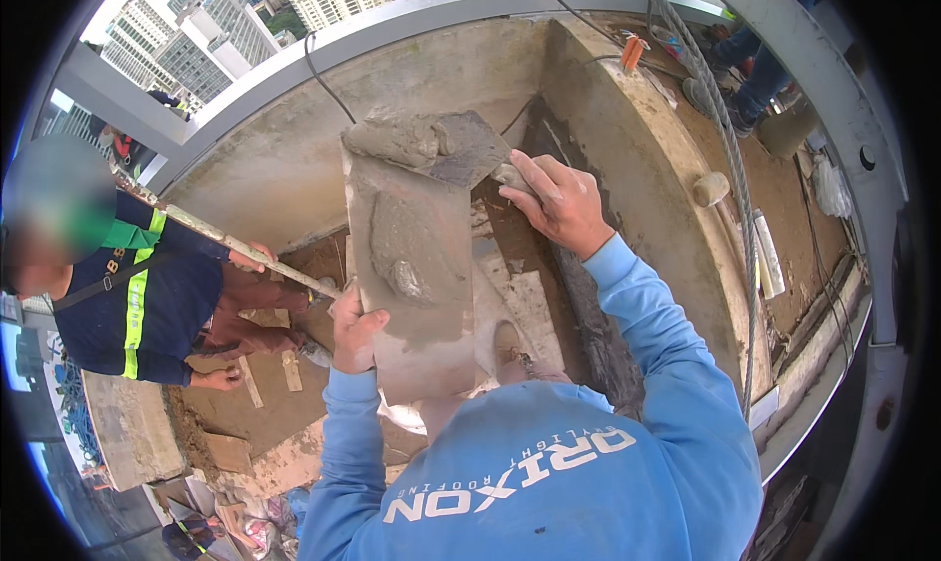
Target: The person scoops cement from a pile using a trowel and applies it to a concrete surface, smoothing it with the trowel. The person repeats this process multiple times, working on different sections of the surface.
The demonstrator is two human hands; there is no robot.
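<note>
My left hand (355,331) is closed on the left edge of a flat grey board (426,341), which is tilted in front of me. A patch of wet mortar (392,238) is spread over its middle. My right hand (566,206) grips the handle of a plastering trowel (478,147) at the board's far end. A thick lump of mortar (392,140) lies along the far left part of the trowel's blade. The trowel covers the board's far edge, and the fingers under the board are hidden.
A low concrete wall (441,61) curves around the pit, below a metal railing (323,27). At left, a co-worker (147,287) in a dark top with reflective bands holds a long pole (235,243). A steel cable (730,169) and mallet (711,189) are at right.
</note>
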